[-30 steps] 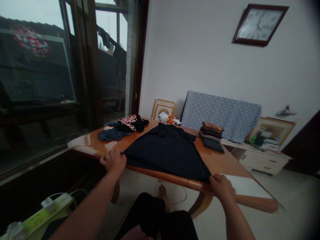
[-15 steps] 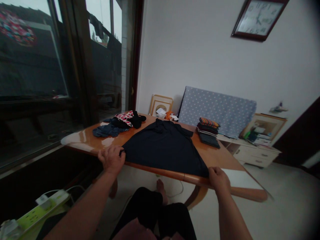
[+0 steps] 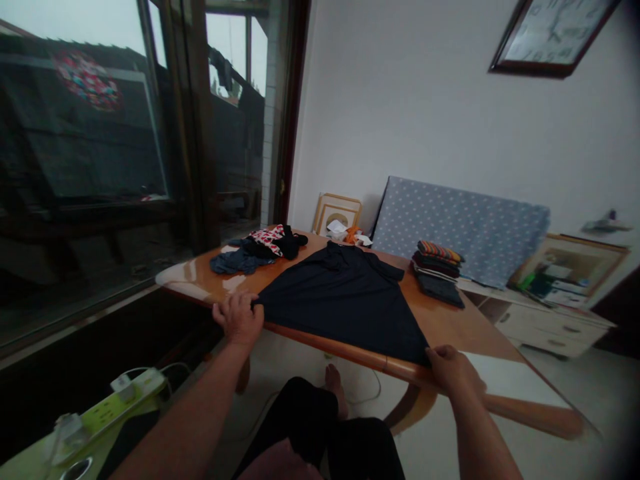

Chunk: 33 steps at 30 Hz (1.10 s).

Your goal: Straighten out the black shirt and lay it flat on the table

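A dark garment [image 3: 345, 300] lies spread flat on a glossy wooden table [image 3: 450, 320], its neck end pointing away from me. My left hand [image 3: 239, 317] grips the near left corner of its hem at the table's front edge. My right hand [image 3: 453, 370] pinches the near right corner of the hem, also at the edge. Both hands are closed on the fabric, which is stretched taut between them.
A heap of unfolded clothes [image 3: 257, 248] lies at the table's far left. A stack of folded clothes [image 3: 436, 267] sits at the far right. A white sheet [image 3: 510, 387] lies by my right hand. A power strip [image 3: 115, 403] rests low on the left. My legs are under the table.
Both hands keep their hold on the hem corners. The view has swung slightly, and the hem looks pulled a little straighter along the table edge.
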Each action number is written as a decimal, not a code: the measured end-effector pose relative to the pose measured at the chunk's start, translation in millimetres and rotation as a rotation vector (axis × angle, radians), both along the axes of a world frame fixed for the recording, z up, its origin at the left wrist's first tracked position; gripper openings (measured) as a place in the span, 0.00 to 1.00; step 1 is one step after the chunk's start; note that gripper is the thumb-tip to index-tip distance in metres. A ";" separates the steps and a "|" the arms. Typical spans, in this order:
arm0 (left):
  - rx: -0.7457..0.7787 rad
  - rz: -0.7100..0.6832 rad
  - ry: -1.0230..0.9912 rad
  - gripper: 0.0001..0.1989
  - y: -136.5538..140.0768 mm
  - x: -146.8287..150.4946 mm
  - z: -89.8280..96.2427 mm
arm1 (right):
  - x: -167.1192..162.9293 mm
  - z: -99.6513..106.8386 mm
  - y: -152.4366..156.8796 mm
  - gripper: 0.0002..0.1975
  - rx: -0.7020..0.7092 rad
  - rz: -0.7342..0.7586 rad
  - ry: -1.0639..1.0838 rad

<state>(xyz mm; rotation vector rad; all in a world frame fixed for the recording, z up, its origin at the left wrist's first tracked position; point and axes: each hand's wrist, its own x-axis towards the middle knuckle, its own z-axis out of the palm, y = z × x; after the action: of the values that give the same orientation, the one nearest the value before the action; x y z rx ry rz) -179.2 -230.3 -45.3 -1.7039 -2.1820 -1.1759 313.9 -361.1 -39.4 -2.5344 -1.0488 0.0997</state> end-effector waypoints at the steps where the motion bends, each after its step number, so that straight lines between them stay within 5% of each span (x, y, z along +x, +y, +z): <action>1: -0.034 -0.003 -0.019 0.14 2.0 -2.5 -1.7 | 2.7 -2.5 1.7 0.19 -0.010 -0.006 0.012; 9: -0.059 0.160 -0.165 0.16 12.4 -16.1 -2.3 | 24.7 -17.9 10.0 0.19 -0.041 -0.037 0.112; 18: -0.155 0.054 -0.015 0.09 17.9 -12.8 14.2 | 15.1 -5.2 2.8 0.23 -0.054 0.011 0.072; 33: -0.337 0.008 0.072 0.17 21.6 -16.4 31.5 | 6.0 14.6 -10.0 0.19 -0.030 0.118 0.045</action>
<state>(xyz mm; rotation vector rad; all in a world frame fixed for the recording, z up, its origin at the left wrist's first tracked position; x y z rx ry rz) -195.5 -208.8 -13.8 -1.8208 -2.4480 -0.7625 319.8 -371.2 -24.8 -2.4838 -1.1869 0.2059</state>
